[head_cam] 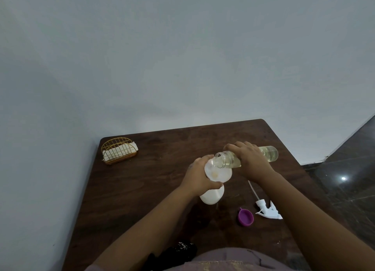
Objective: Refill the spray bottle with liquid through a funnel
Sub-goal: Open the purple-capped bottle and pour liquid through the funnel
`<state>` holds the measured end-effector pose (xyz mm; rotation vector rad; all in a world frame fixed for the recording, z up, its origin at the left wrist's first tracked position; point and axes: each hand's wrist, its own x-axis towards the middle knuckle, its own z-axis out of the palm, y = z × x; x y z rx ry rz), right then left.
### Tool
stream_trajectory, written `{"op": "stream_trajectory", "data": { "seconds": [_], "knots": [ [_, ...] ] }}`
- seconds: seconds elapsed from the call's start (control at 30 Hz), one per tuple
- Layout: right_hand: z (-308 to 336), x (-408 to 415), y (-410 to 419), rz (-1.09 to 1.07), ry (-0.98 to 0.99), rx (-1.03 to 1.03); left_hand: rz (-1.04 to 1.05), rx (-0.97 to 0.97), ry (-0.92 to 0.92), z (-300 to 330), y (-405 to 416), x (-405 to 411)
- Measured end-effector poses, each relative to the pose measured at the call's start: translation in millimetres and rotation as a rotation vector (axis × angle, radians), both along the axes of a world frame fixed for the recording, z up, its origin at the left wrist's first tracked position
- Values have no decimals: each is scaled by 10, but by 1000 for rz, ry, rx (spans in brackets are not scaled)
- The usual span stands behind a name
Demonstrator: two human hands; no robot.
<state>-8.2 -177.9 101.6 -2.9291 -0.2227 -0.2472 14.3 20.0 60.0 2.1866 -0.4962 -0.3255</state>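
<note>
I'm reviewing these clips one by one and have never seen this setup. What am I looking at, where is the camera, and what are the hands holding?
There is no machine here: one camera worn on a person's head looks down at their bare hands over a dark wooden table. The left hand grips a white funnel seated on a white spray bottle. The right hand holds a clear bottle of pale yellowish liquid, tipped sideways with its open mouth over the funnel. Lying on the table: the white trigger sprayer, a purple cap and a gold wire napkin holder.
</note>
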Motion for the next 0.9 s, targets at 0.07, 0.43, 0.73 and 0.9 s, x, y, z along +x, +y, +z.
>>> {"op": "stream_trajectory", "data": {
  "seconds": [0.07, 0.43, 0.73, 0.9],
  "knots": [
    [-5, 3, 2, 0, 2, 0, -2, -2, -3, -1, 1, 1],
    [-6, 16, 2, -4, 4, 9, 1, 4, -4, 2, 0, 19],
    [16, 11, 15, -3, 3, 10, 6, 10, 0, 5, -2, 15],
    [16, 10, 22, 0, 5, 11, 6, 9, -3, 4, -3, 12]
  ]
}}
